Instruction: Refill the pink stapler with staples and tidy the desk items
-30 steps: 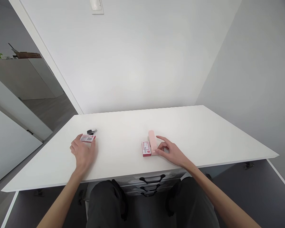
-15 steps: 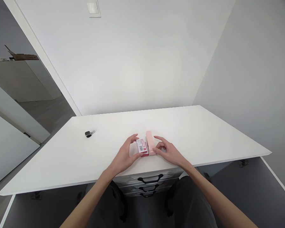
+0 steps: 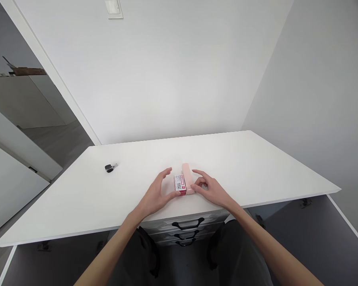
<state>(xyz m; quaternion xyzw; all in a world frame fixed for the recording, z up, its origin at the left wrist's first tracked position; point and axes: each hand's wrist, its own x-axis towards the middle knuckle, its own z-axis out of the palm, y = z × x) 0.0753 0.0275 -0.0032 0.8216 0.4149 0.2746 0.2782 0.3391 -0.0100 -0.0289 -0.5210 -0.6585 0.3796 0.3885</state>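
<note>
A small white and red box point(image 3: 179, 183), apparently a staple box with a printed label, lies on the white desktop. Close against its right side is a long pale pink stapler point(image 3: 187, 178), pointing away from me. My left hand point(image 3: 155, 195) is open at the box's left. Its thumb tip touches or nearly touches the box's near corner, while its fingers stand apart from the box. On the right, my right hand point(image 3: 210, 190) rests its thumb at the stapler's near end. Its index finger stretches out beside the stapler, and the other fingers are curled under.
A black-handled staple remover point(image 3: 111, 167) lies farther left on the desktop point(image 3: 137, 159). Drawers with black handles point(image 3: 187, 223) sit below the front edge. A wall point(image 3: 173, 79) rises behind the desk, with a light switch point(image 3: 113, 8) on it and an open doorway at left.
The box has come down flush beside the stapler, where it was tilted and sitting higher before. My left fingers have come off it and opened. My right hand has hardly moved.
</note>
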